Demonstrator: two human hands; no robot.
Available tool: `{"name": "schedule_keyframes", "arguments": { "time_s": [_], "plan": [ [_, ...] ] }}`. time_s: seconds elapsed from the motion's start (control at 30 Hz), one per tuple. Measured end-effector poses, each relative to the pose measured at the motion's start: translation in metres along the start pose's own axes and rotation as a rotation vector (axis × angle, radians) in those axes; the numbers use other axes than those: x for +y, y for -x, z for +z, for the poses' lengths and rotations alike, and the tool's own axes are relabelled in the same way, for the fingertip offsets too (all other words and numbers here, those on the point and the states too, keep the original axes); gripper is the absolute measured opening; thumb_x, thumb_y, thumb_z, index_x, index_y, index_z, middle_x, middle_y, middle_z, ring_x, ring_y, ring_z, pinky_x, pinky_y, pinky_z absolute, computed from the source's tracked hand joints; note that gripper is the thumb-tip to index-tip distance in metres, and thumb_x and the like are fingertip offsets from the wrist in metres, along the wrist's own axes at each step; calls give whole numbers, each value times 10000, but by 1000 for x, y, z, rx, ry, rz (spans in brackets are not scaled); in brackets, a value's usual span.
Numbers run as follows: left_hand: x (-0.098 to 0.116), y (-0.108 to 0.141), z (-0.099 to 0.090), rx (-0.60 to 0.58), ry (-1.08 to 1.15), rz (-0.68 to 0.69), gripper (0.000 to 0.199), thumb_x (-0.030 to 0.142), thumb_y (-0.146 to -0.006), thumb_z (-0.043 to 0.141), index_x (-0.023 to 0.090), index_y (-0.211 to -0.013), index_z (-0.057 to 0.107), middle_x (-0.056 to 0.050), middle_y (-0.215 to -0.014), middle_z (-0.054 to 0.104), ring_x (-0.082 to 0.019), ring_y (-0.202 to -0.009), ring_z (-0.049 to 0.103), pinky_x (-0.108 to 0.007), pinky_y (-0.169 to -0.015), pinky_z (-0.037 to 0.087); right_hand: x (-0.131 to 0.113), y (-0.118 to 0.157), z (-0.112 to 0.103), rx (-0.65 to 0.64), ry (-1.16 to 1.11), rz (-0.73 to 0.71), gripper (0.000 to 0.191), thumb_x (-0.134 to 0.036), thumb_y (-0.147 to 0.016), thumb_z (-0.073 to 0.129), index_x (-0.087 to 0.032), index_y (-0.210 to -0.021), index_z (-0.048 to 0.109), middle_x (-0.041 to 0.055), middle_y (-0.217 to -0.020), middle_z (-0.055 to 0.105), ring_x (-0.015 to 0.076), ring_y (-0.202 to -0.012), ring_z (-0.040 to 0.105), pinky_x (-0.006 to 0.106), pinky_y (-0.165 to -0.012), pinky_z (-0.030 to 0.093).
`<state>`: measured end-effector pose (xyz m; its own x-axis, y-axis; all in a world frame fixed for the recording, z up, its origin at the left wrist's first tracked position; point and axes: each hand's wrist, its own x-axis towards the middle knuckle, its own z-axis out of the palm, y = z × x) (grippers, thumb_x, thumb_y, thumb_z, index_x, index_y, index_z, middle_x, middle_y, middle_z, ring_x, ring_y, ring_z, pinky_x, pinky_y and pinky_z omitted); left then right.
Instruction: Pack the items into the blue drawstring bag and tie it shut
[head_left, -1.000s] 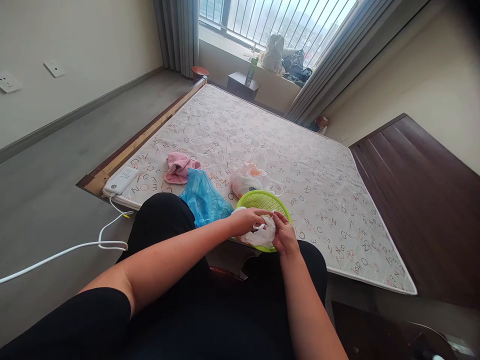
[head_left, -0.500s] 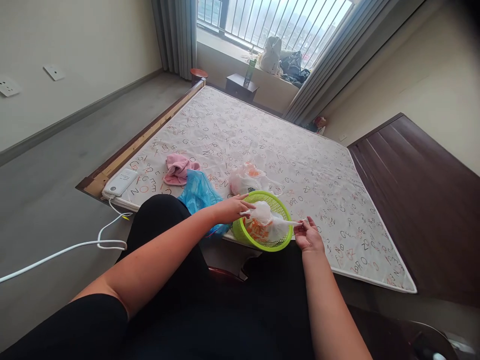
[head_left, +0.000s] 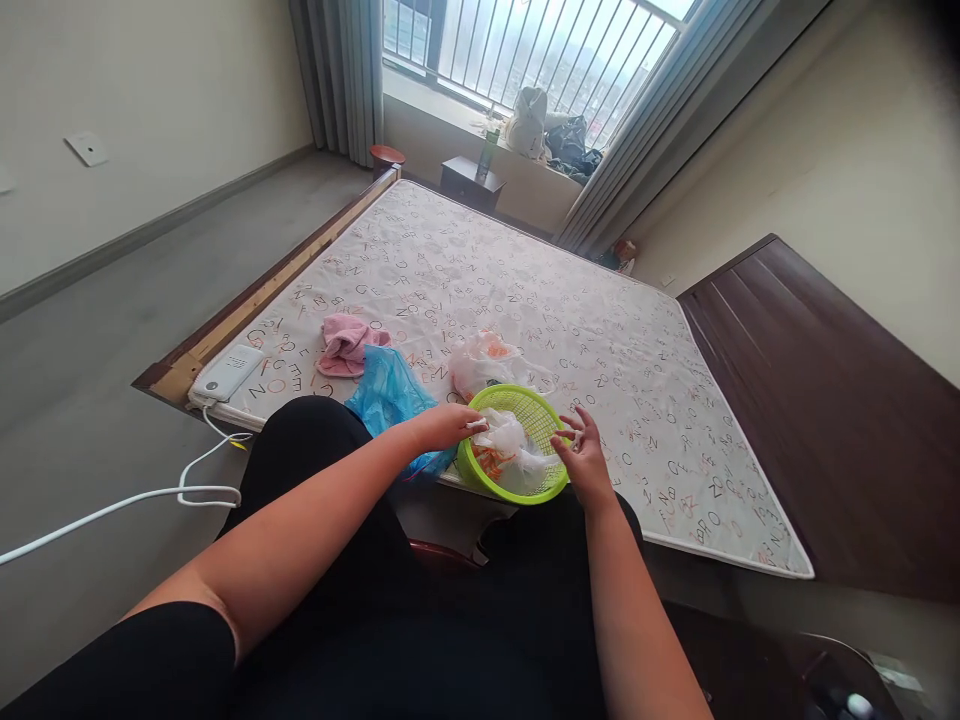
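Observation:
A green mesh basket [head_left: 559, 487] stands at the mattress's near edge, by my knees. Inside it lies a thin white plastic bag [head_left: 517, 445] with orange print. At the basket's left rim, my left hand [head_left: 450, 426] pinches one end of that bag. My right hand [head_left: 583, 455] is at the right rim, thumb and fingers closed on the bag's other end. Just behind the basket sits another white plastic bag [head_left: 480, 365] with orange print. A crumpled blue plastic bag [head_left: 390, 392] lies left of the basket, partly under my left forearm.
A pink cloth [head_left: 349, 345] lies on the letter-patterned mattress [head_left: 465, 265]. A white device [head_left: 232, 372] with a white cable [head_left: 112, 520] rests at its left corner. A dark headboard [head_left: 817, 420] rises at the right. By the window stands a small dark nightstand [head_left: 469, 185].
My right hand has turned and come closer to the basket, its fingers raised. The bag between my hands is less stretched and sits lower in the basket. The whole view has shifted slightly.

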<state>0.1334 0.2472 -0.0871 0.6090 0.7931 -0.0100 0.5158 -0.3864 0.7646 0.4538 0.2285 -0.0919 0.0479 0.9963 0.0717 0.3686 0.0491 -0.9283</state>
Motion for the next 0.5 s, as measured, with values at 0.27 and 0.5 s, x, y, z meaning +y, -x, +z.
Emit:
{"name": "schedule_keyframes", "arguments": {
  "time_s": [0.27, 0.5],
  "plan": [
    [-2, -5, 4, 7, -77, 107, 369, 397, -1073, 457, 146, -1036, 725, -108, -1124, 716, -226, -1076, 658, -331, -1000, 478, -11, 24, 40, -518, 798, 15, 425, -292, -833, 705, -251, -1256, 712, 72, -1048, 756, 264, -958, 695, 367, -842, 493],
    [-7, -4, 3, 154, -47, -17, 726, 494, -936, 691, 136, -1520, 452, -201, -1564, 475, -313, -1458, 455, -407, -1214, 351, -78, -5, -8, -298, 577, -73, 176, -376, -830, 737, -233, -919, 786, 37, -778, 725, 198, -678, 608, 282, -591, 402]
  ]
}}
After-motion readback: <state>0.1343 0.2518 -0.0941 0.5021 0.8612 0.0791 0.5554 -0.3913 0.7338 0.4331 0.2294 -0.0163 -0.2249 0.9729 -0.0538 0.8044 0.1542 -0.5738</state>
